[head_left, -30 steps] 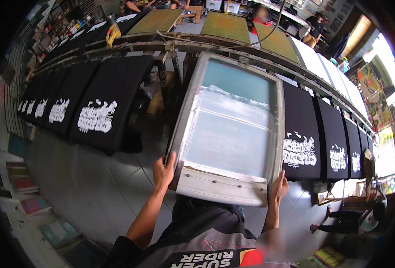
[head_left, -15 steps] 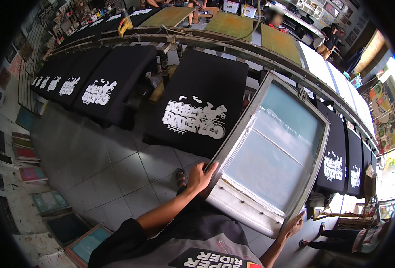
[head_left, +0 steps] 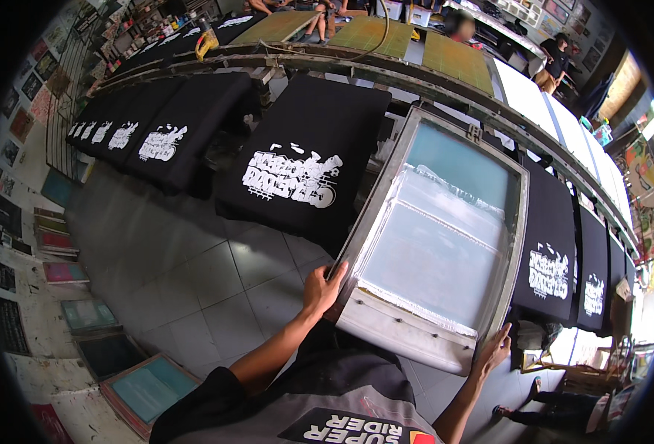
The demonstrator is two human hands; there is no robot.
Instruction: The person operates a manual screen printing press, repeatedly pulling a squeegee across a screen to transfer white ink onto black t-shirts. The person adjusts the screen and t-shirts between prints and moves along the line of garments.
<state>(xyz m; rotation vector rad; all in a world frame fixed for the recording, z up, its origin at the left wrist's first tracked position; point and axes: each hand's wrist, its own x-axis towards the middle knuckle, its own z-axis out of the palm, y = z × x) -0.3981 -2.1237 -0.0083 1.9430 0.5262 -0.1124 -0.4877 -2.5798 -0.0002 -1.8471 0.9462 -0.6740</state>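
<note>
Holding with both hands a framed screen (head_left: 438, 259), in front of the body and a little to the right of the middle. With the left hand (head_left: 323, 290), closed around the left side of the frame, near its lower corner; with the right hand (head_left: 496, 348), closed around the right side, also at the lower part. Cannot tell exactly the place of the fingertips under the frame. Holding the screen somewhat slantwise, with the upper end toward the long rail (head_left: 408, 80) and the lower end near the dark shirt (head_left: 268, 399).

On the mesh, a pale blue-grey area, with a greener part at the top and whitish streaks across. At the lower end, a pale band (head_left: 405, 329) with small dark spots in a row; at the upper end, a small bracket (head_left: 475, 132).

Just to the left of the screen, a black cloth (head_left: 327, 111) with a white print (head_left: 290, 177), spread out smooth, partly hidden by the frame. Cannot tell about contact between these two. Farther left, and also at the right, more black cloths (head_left: 556, 211) with similar prints, in a row along the rail. Behind it, yellow-green boards (head_left: 371, 33) and white boards (head_left: 530, 96). Below, a grey tiled floor (head_left: 208, 274); at the lower left, several flat framed panels (head_left: 153, 388).
</note>
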